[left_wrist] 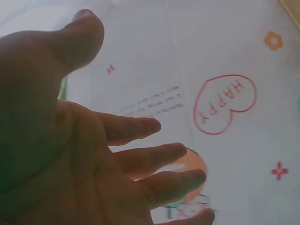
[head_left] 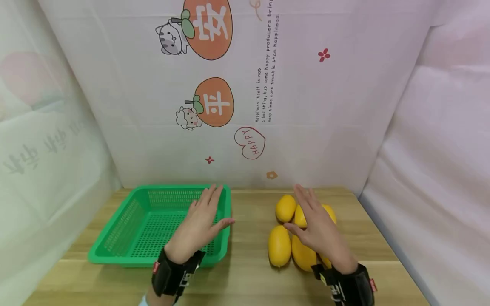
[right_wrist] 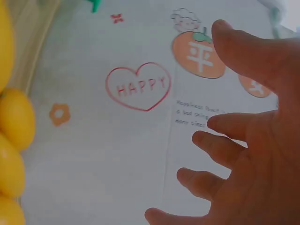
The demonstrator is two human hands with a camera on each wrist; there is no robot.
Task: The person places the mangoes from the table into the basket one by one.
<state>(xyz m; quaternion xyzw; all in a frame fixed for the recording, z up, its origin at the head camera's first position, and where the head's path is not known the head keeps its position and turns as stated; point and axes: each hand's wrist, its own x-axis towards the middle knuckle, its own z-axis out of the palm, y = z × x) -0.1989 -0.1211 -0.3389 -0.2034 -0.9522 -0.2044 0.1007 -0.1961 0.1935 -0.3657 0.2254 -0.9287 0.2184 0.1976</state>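
Note:
My left hand (head_left: 199, 225) is held over the right side of a green plastic basket (head_left: 97, 257), fingers straight and thumb spread out, with nothing in it. In the left wrist view the palm and spread fingers (left_wrist: 140, 161) face the printed cloth. Above a group of several yellow lemons (head_left: 280, 246) is my right hand (head_left: 319, 227), its fingers extended and holding nothing; it hides part of the fruit in the head view. Some lemons (right_wrist: 16, 119) also show along the left edge of the right wrist view. The basket's visible inside holds nothing.
The wooden table (head_left: 249, 280) carries the basket on the left and the lemons on the right. A white printed cloth (head_left: 298, 140) hangs upright behind it, with more white cloth (head_left: 432, 178) at both sides. Black camera straps (head_left: 176, 274) wrap both wrists.

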